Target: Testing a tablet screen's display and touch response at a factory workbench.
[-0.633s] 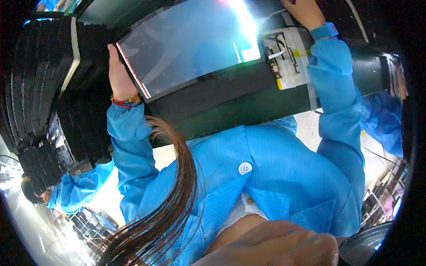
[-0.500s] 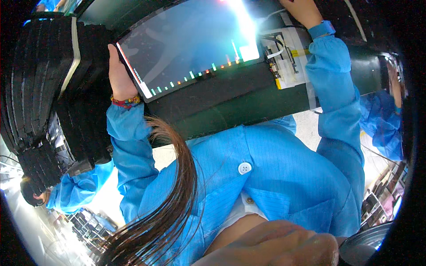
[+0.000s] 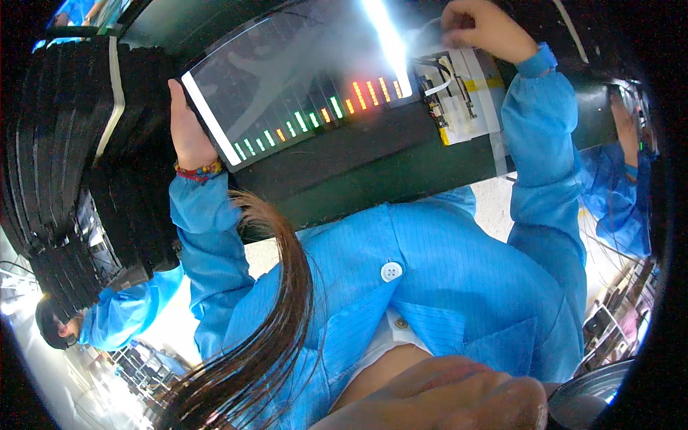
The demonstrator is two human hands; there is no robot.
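Observation:
A lit display panel [image 3: 287, 93] lies tilted in front of me, dark with short green and orange bars along its near edge and a white strip down its left side. My left hand [image 3: 192, 136] is closed at that left side; the panel hides part of its fingers. Right of the panel is a bare circuit board [image 3: 455, 97] on a white sheet, with a white cable [image 3: 442, 84] looping near it. Above the board, my right hand [image 3: 494, 32] is raised with fingers curled together as in a pinch. What is between those fingertips, if anything, is too small to make out.
A tall stack of black trays [image 3: 64, 143] with a pale strap stands close on my left. Black foam [image 3: 322, 143] lies along the panel's near edge on the dark green bench [image 3: 358, 183]. Other people in blue [image 3: 132, 308] are at lower left and far right.
My right hand has come down and nearer, bringing its curled fingers into view. More orange and red bars show on the panel, and its bright glare has narrowed. My left hand stays at the panel's side.

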